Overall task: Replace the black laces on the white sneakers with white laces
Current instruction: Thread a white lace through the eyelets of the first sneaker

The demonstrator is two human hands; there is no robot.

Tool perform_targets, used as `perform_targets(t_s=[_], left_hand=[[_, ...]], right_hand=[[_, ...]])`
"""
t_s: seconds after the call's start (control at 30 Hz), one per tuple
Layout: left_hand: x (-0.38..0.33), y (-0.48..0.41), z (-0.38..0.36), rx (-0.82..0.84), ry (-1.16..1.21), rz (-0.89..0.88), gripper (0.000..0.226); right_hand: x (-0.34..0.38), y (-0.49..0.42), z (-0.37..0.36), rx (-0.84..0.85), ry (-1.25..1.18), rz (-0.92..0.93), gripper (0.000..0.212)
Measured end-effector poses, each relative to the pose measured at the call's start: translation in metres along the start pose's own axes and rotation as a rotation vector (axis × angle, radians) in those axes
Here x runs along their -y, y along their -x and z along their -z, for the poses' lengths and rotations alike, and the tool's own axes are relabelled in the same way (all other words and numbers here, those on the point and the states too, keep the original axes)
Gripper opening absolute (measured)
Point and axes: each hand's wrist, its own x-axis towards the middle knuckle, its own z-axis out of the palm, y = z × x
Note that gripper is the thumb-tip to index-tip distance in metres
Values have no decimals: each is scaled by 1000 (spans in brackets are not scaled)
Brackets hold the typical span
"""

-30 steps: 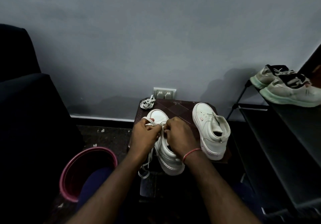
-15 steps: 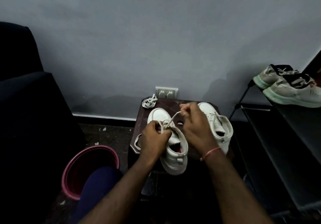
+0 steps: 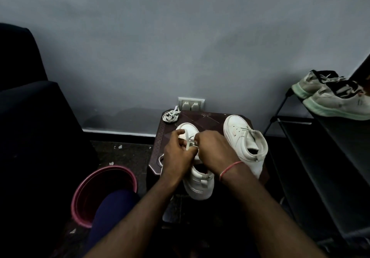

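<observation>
The left hand [image 3: 176,157] pinches a flat white lace [image 3: 187,140] above the near white leather sneaker [image 3: 200,185]; the right hand [image 3: 215,151], fingers curled, grips the same lace at the eyelets; the sneaker's heel overhangs the near edge of the dark brown worktop [image 3: 202,117]; a second white sneaker [image 3: 243,141] lines the right edge; a coiled white lace [image 3: 170,116] sits at the far-left corner.

On the desk [image 3: 208,117], the left sneaker [image 3: 200,185] stands nearer, the right sneaker [image 3: 240,135] beside it, a coiled lace [image 3: 170,116] at the back left corner. A bucket [image 3: 90,185] sits on the floor left; a shoe rack [image 3: 320,157] stands right.
</observation>
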Motion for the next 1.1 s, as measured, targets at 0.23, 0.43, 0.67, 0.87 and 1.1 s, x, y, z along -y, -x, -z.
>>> perform_targets(t_s=[0.23, 0.43, 0.67, 0.87, 1.1], left_hand=[[6, 2, -1, 11, 151, -113, 47], [8, -1, -1, 35, 122, -81, 26], [6, -3, 0, 38, 42, -64, 31], [4, -2, 0, 55, 74, -76, 34], [1, 1, 3, 70, 128, -65, 46]], right_hand=[[8, -2, 0, 69, 162, 110, 30], [4, -8, 4, 128, 222, 106, 29], [-13, 18, 51, 42, -1808, 47, 12], [-21, -9, 20, -131, -482, 19, 29], [-28, -12, -11, 32, -15, 110, 20]])
